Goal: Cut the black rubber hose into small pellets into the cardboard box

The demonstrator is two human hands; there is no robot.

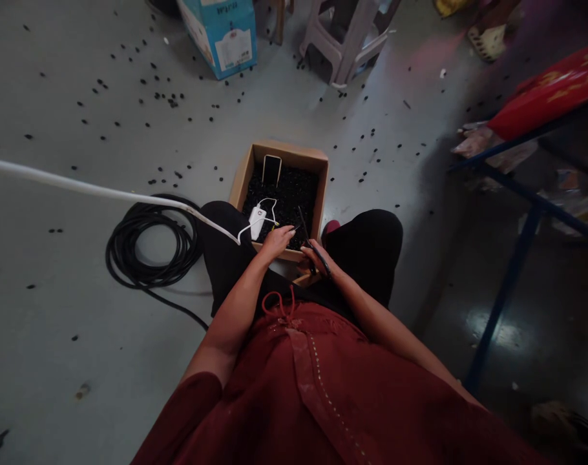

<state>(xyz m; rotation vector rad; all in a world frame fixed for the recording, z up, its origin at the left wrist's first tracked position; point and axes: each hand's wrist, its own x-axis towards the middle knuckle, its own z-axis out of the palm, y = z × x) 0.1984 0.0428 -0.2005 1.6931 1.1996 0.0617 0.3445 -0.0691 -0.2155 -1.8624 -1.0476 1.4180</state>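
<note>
My right hand (313,250) is wrapped round black-handled scissors (320,257), their blades pointing up over a cardboard box (324,194). The blades look slightly apart. Just to the left, my left hand (278,241) pinches a small dark piece (294,228) near the blades; its exact shape is too small to make out. Many small black pieces (294,187) fill the box between my knees. Propped inside at the back is a phone (271,171) with a pale frame. A white power bank (258,223) with a thin cable leans at the box's left side.
A coiled black hose (117,252) lies left of my knee. One white cord (81,187) crosses from the left edge. Ahead are a blue carton (233,48) and a plastic stool (342,55). To the right stands a blue metal frame (510,284). Black bits dot the floor.
</note>
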